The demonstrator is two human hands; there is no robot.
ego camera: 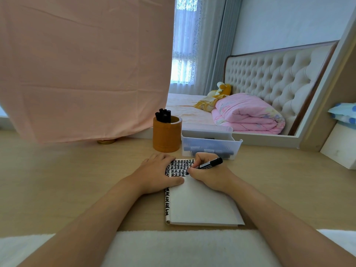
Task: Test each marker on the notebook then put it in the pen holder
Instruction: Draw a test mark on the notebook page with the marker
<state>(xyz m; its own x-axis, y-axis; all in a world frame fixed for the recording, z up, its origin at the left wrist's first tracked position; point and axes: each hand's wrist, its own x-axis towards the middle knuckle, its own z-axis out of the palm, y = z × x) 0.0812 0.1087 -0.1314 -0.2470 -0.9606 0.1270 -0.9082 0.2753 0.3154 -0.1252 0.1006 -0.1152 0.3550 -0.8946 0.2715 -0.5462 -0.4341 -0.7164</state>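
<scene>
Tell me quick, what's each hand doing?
Left hand: open, flat on the notebook.
Right hand: closed around a black marker.

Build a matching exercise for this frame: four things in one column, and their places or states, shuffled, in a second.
Things:
1. black marker
2. pen holder
3. left hand
4. clear plastic bin

Places or states:
A. lies flat on the notebook, pinning it down
B. gripped in the right hand, tip on the page
C. right of the pen holder, dark markers lying inside
D. brown, with black markers upright in it

Pairs: 1-B, 2-D, 3-A, 4-C
</scene>
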